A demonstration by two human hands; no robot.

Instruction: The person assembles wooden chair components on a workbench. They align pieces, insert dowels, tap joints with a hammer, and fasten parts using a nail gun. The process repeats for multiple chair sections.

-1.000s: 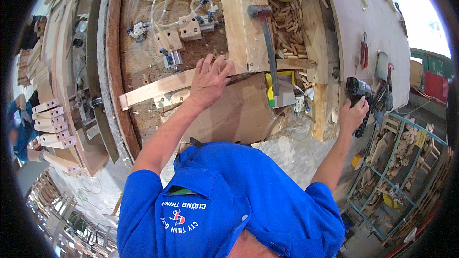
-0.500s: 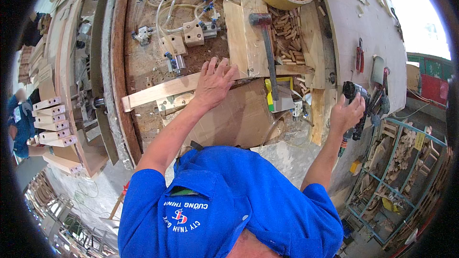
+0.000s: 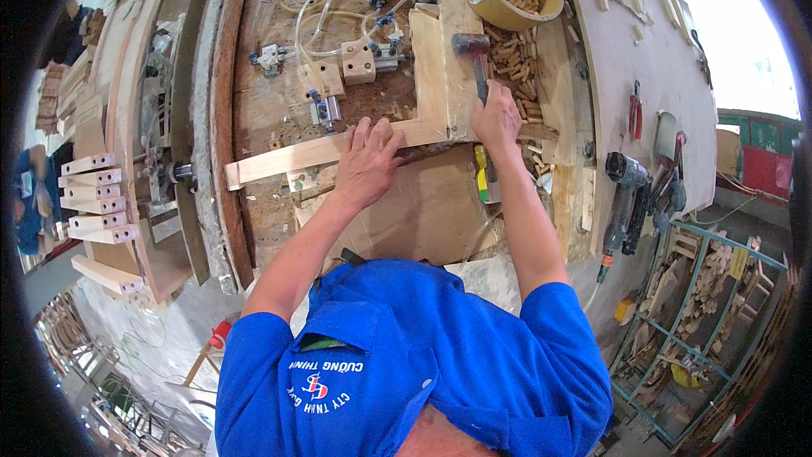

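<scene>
My left hand (image 3: 367, 166) lies with its fingers spread over a light wooden rail (image 3: 283, 159), pressing on its top. At its right end this rail meets a second wooden piece (image 3: 429, 63) at a corner. My right hand (image 3: 497, 118) is closed around the handle of a hammer (image 3: 470, 44), whose dark head rests near the wooden beam beside the dowels. Left of the corner are drilled wooden clamp blocks (image 3: 359, 62) with a metal cylinder (image 3: 325, 110) and clear air hoses (image 3: 315, 21). A flat piece of cardboard (image 3: 406, 211) sits below the rail.
A yellow tub (image 3: 551, 13) of wooden dowels stands at the back, with loose dowels (image 3: 512, 59) beside it. A nail gun (image 3: 624, 195) and red-handled pliers (image 3: 635, 110) lie on the right board. Drilled wooden pieces (image 3: 91, 199) are stacked left. Another person (image 3: 38, 203) is at far left.
My right hand has let go of the nail gun on the right and moved left to grasp the hammer. My left hand stays on the rail, which now sits against the second piece.
</scene>
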